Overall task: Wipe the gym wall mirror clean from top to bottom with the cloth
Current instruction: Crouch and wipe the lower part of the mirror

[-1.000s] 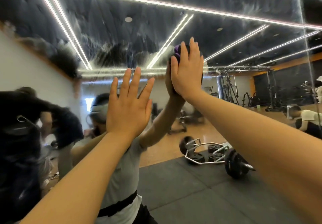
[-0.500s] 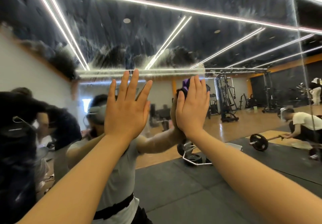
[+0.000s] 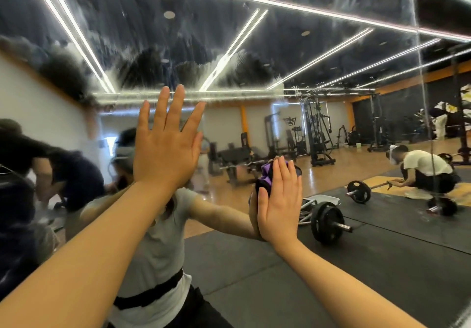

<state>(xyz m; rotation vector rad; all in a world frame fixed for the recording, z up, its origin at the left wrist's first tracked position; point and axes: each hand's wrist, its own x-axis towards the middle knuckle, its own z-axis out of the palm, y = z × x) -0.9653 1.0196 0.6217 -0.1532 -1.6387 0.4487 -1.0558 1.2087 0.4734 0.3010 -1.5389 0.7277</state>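
The gym wall mirror (image 3: 229, 47) fills the view; its upper part is streaked with smears, and a wiped band runs below. My left hand (image 3: 165, 146) lies flat on the glass with straight, spread fingers. My right hand (image 3: 279, 200) presses a purple cloth (image 3: 266, 174) against the mirror with straight fingers, lower and to the right of the left hand. Most of the cloth is hidden behind the palm; only its top edge shows.
A vertical seam (image 3: 424, 113) divides the mirror panels at the right. The reflection shows my own body (image 3: 158, 251), barbells (image 3: 327, 221) on black mats, gym machines (image 3: 318, 133), a crouching person (image 3: 423, 172) at right and another person (image 3: 71, 174) at left.
My right hand has slid the cloth down the mirror and to the right, leaving a clearer strip. My left hand stays flat on the glass.
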